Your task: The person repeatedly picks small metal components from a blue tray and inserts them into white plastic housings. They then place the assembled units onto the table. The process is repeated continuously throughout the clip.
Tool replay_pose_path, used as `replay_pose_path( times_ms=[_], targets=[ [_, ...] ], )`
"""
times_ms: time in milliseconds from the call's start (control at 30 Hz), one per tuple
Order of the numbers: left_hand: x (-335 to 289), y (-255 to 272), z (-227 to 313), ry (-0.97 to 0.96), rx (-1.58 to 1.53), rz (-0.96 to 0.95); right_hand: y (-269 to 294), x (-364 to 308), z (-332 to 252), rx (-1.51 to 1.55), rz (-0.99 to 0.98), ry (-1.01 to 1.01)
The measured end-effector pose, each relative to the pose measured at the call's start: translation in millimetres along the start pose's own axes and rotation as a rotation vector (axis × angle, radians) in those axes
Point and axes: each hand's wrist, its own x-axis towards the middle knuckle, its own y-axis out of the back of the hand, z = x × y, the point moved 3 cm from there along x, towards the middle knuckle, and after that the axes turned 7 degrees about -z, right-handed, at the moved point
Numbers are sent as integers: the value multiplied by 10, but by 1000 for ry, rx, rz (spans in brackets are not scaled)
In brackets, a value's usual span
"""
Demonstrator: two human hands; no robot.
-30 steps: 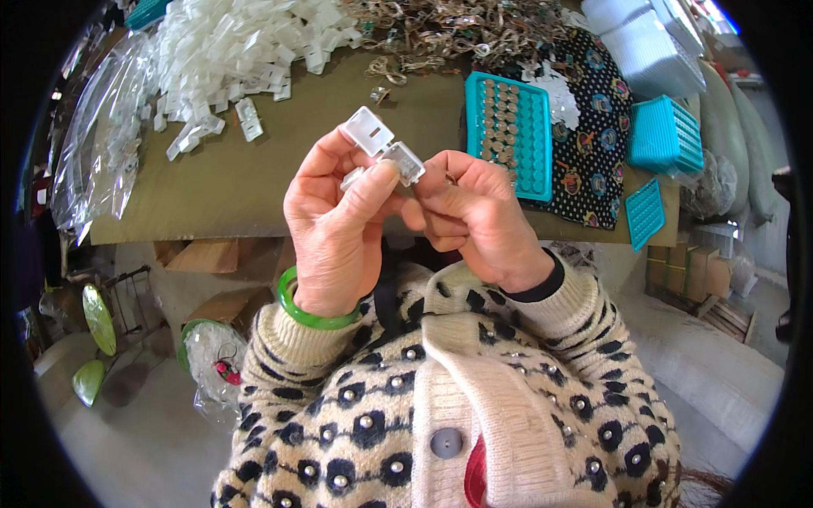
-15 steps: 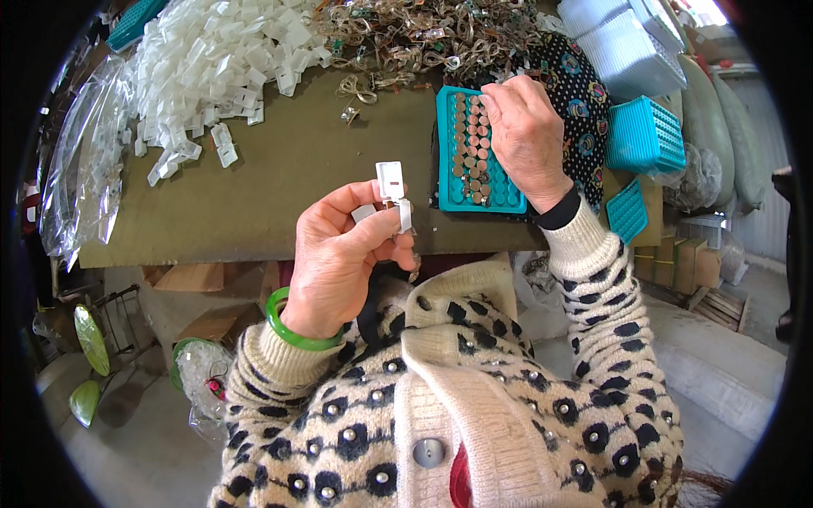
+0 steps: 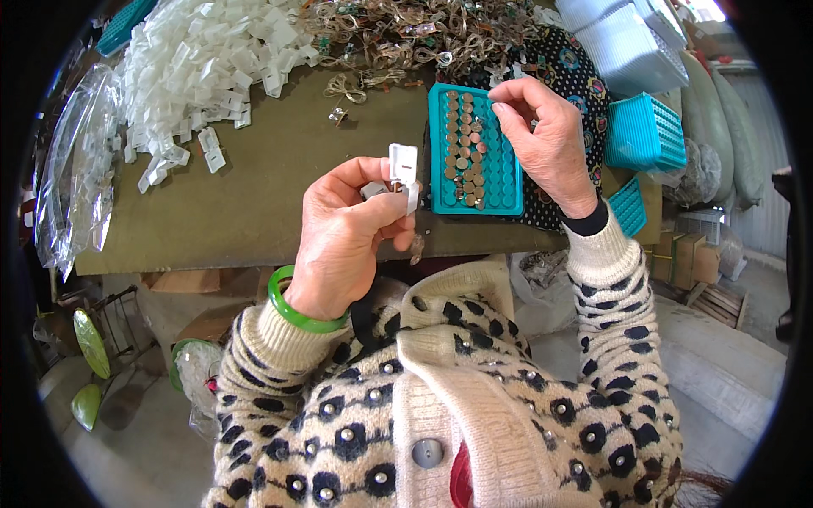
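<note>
My left hand [image 3: 343,229], with a green bangle at the wrist, pinches a small white plastic case [image 3: 403,162] between thumb and fingers. The case's flap stands up, and a brownish wire end [image 3: 417,247] hangs below the fingers. My right hand [image 3: 546,135] hovers over the right edge of a teal tray [image 3: 506,173]. Its thumb and forefinger come together at the tips; whatever is between them is too small to make out. Rows of coin-shaped metal discs [image 3: 463,152], like button cells, fill the tray's left and middle, while pockets at its right show bare.
A heap of white plastic cases [image 3: 212,68] lies at the back left, beside clear plastic film [image 3: 80,169]. Tangled wire bundles [image 3: 389,38] are piled at the back. Stacked teal trays [image 3: 644,135] and pale trays [image 3: 622,51] stand to the right, near dark patterned cloth [image 3: 572,68].
My right hand has drawn back to the right from the discs, uncovering more of the tray. My left hand still holds the white case, now turned slightly.
</note>
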Motion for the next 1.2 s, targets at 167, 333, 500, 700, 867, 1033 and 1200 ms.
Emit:
replay_pose_path(
  times_ms=[167,333,500,700,867,1033,1200],
  targets=[
    [13,-7,-40,-35,-24,7,9,4,-65,-176,-13,164],
    [25,5,-32,-37,-33,-14,-99,-26,-78,-351,-50,267],
    [26,-23,-41,-114,-35,-4,-139,-86,-72,-422,-69,330],
    [21,-35,-30,-144,47,26,-133,-65,-131,-395,-67,310],
    [21,-71,-14,-202,144,49,-151,-225,-475,-225,27,388],
    [21,-126,-50,-201,200,46,-339,-369,-705,-339,56,534],
    [-12,-139,-70,-167,156,42,-352,-445,-733,-348,27,497]
  ],
)
